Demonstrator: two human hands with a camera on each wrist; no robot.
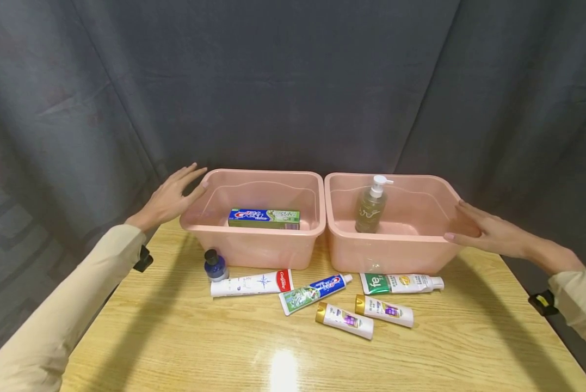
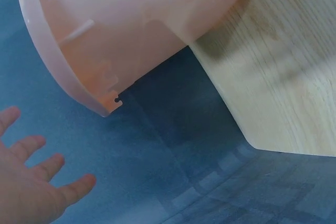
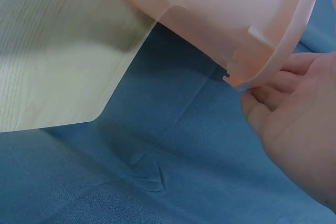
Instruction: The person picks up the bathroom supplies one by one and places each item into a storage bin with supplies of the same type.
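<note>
Two pink plastic bins stand side by side on the table. My left hand (image 1: 170, 198) is beside the left bin (image 1: 253, 247), its fingers spread; in the left wrist view a gap separates the visible fingers (image 2: 79, 190) from the bin's rim. At the outer edge of the right bin (image 1: 395, 253) is my right hand (image 1: 498, 234). Its fingers (image 3: 257, 111) touch the rim from outside in the right wrist view, without visibly closing round it. Inside the left bin lies a Crest toothpaste box (image 1: 263, 219). A pump bottle (image 1: 370, 211) leans slightly in the right one.
Before the bins lie a small dark blue bottle (image 1: 216, 267), a Colgate tube (image 1: 251, 283), a Crest tube (image 1: 314, 294), a green-and-white tube (image 1: 400, 283) and two white gold-capped bottles (image 1: 345, 321). Grey curtain (image 1: 283, 81) hangs behind. The wooden table (image 1: 199, 337) has edges near both arms.
</note>
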